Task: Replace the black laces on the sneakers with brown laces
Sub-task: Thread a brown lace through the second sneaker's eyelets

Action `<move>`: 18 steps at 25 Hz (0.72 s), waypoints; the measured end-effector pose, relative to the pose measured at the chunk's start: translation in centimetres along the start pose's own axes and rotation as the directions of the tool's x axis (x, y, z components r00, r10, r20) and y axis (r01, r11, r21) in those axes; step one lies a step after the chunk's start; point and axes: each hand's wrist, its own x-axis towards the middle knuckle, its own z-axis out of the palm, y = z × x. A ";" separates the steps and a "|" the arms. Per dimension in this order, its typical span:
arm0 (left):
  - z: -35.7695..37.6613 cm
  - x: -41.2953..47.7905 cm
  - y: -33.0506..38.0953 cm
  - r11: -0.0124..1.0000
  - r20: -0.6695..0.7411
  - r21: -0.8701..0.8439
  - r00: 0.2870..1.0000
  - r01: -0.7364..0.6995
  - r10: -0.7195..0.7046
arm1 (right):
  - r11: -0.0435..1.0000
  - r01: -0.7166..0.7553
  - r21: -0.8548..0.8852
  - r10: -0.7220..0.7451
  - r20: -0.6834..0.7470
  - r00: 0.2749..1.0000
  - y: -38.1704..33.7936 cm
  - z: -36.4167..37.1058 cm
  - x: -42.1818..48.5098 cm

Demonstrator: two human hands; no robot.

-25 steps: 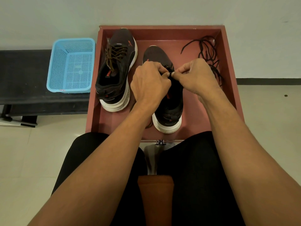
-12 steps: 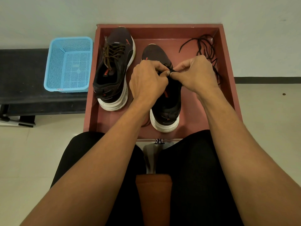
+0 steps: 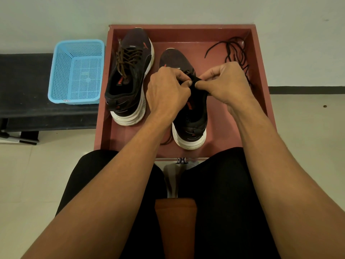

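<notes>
— What's changing?
— Barely anything: my left hand (image 3: 168, 90) and right hand (image 3: 227, 83) are still pinching the throat of the right sneaker (image 3: 192, 116), thumbs now meeting.
— Meaning?
— I'm probably still threading it, in the middle of the tray (image 3: 224, 131).

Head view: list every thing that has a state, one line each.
Brown-laced sneaker: upright in tray, laced.
Second sneaker: upright in tray, both hands at its lacing.
Left hand: pinches second sneaker's lacing.
Right hand: pinches the same spot.
Black laces: loose, heaped in tray's far corner.
Blue basket: upright on bench.
</notes>
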 end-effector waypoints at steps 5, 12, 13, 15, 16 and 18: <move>0.2 -0.1 -0.1 0.999 -0.019 0.018 0.999 -0.036 0.036 | 1.000 0.002 -0.001 -0.002 0.027 1.000 0.1 0.0 0.1; 0.0 -0.3 0.1 1.000 -0.086 0.024 0.996 0.007 -0.004 | 0.999 0.020 0.036 -0.023 0.092 0.995 0.3 0.3 0.4; 0.0 -0.4 0.1 1.000 -0.082 0.019 0.997 0.014 -0.012 | 0.999 0.021 0.039 -0.024 0.089 0.996 0.3 0.3 0.4; 0.0 -0.4 0.1 1.000 -0.067 0.008 0.998 0.010 -0.010 | 0.999 0.024 0.047 -0.028 0.087 0.996 0.3 0.2 0.3; 0.0 -0.4 0.1 1.000 -0.058 0.004 0.998 0.001 -0.001 | 0.998 0.026 0.050 -0.030 0.090 0.996 0.3 0.2 0.3; 0.1 -0.5 0.1 1.000 -0.039 0.009 0.999 -0.014 0.014 | 0.998 0.032 0.050 -0.037 0.095 0.995 0.3 0.2 0.3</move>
